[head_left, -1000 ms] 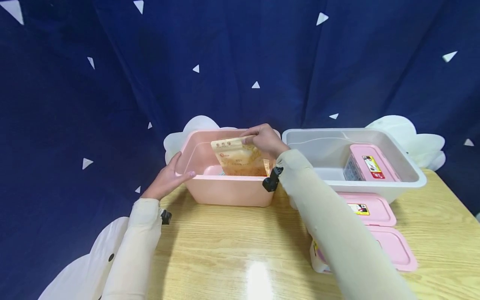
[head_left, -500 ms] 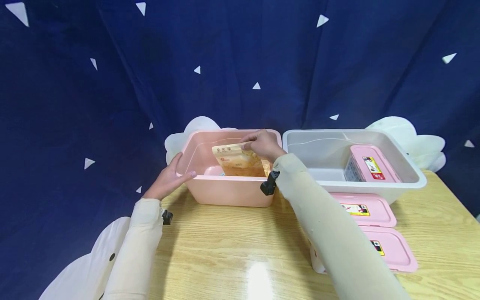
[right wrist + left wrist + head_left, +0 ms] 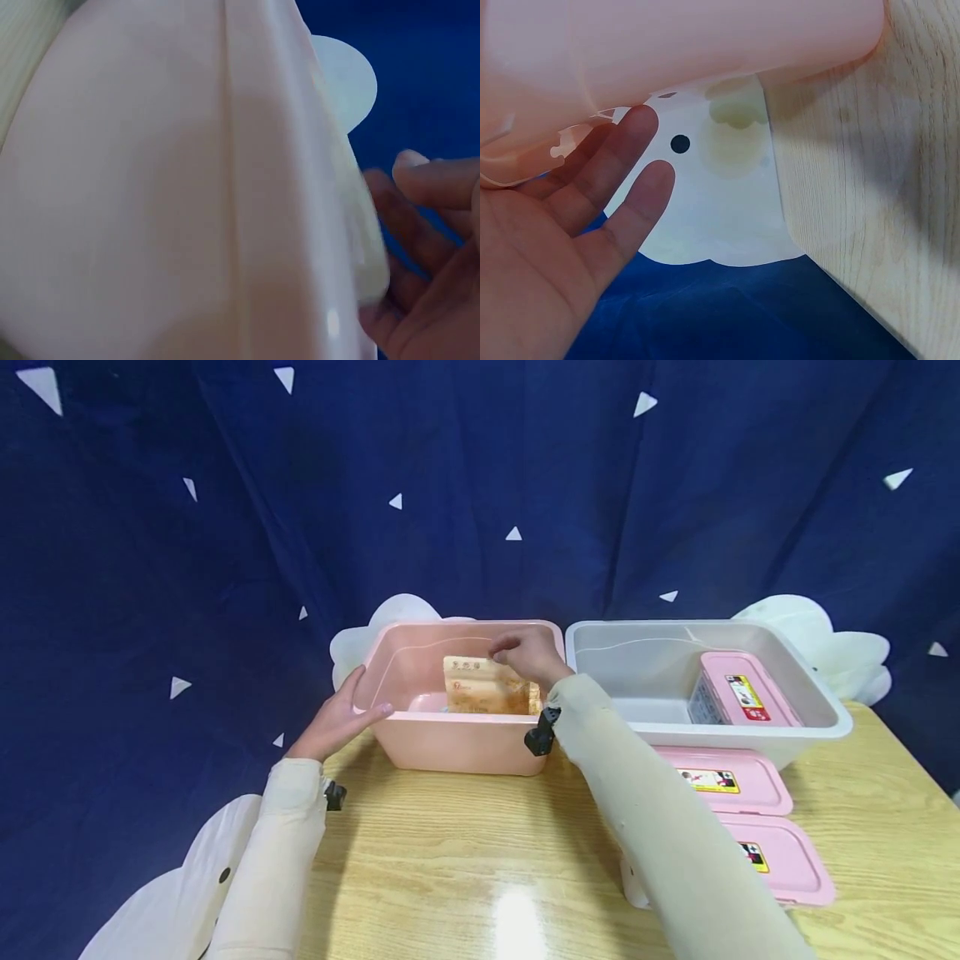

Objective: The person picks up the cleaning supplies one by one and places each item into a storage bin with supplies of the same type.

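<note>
While the left hand (image 3: 333, 718), its fingers spread, lay at the left end of the pink bin (image 3: 465, 747), the right hand (image 3: 531, 657) hung over the yellow packet (image 3: 483, 687), fingers loosely bent and parted; contact could not be told. The packet stood in the bin's right part, on the worktop (image 3: 420, 860).

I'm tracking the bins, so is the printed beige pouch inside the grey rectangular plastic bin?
No, the head view shows the printed beige pouch inside the pink rectangular plastic bin, left of the grey bin.
</note>
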`<state>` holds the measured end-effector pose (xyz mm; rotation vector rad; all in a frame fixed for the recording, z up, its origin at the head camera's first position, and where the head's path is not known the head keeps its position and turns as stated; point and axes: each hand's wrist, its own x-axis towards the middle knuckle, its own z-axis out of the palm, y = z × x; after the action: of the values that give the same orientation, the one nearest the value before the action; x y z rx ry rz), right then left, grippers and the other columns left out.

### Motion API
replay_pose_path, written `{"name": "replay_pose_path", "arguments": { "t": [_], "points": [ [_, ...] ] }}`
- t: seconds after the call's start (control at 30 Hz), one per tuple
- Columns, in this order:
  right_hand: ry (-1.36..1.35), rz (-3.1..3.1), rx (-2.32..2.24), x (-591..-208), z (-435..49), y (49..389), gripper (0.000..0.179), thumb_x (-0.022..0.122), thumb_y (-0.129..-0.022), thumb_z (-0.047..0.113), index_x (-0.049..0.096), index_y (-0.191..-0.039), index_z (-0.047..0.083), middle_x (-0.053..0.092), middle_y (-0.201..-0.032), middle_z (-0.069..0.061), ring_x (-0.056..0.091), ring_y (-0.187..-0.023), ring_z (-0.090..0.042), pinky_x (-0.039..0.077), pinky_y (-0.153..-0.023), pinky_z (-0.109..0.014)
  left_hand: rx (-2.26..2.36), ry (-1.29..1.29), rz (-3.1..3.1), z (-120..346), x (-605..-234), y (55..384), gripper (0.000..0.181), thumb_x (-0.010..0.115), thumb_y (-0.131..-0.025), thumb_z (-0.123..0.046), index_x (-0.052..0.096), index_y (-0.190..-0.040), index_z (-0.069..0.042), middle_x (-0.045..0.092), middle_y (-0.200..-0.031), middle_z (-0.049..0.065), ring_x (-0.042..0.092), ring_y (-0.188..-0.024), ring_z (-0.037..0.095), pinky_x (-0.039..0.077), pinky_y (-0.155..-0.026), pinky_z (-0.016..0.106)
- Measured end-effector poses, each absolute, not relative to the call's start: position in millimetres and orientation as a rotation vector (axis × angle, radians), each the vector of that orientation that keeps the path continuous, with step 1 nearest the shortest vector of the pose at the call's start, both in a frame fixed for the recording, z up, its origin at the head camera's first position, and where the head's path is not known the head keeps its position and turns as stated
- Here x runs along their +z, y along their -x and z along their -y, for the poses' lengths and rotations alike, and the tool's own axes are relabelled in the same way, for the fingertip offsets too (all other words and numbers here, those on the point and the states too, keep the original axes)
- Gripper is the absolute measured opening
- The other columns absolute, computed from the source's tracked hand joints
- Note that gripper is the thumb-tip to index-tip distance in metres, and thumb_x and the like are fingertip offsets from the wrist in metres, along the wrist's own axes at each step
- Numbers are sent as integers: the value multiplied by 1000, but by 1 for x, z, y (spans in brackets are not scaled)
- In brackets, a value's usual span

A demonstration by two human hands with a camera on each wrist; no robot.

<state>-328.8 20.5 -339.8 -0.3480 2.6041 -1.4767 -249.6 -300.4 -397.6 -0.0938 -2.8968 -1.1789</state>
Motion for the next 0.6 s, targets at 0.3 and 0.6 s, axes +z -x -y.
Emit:
{"name": "replay_pose_path", "arguments": {
  "t": [0.3,0.6],
  "points": [
    [397,-2691,-1449,-334,-27,329,23,61,-96,9,72,-116,8,68,-126,-10,61,-118,-28,52,-101,-41,-1184,96,2904,299,-398,250,98,65,-88,-52,8,-161,-18,28,-161,22,34,-145,42,28,-118,61],
    [585,-2702,-1268,-311,-35,313,22,60,-98,14,72,-117,12,69,-125,-8,62,-119,-25,52,-102,-41,-1184,94,2914,300,-396,249,100,65,-89,-52,6,-161,-16,24,-163,22,31,-147,42,26,-119,61]
  ]
}}
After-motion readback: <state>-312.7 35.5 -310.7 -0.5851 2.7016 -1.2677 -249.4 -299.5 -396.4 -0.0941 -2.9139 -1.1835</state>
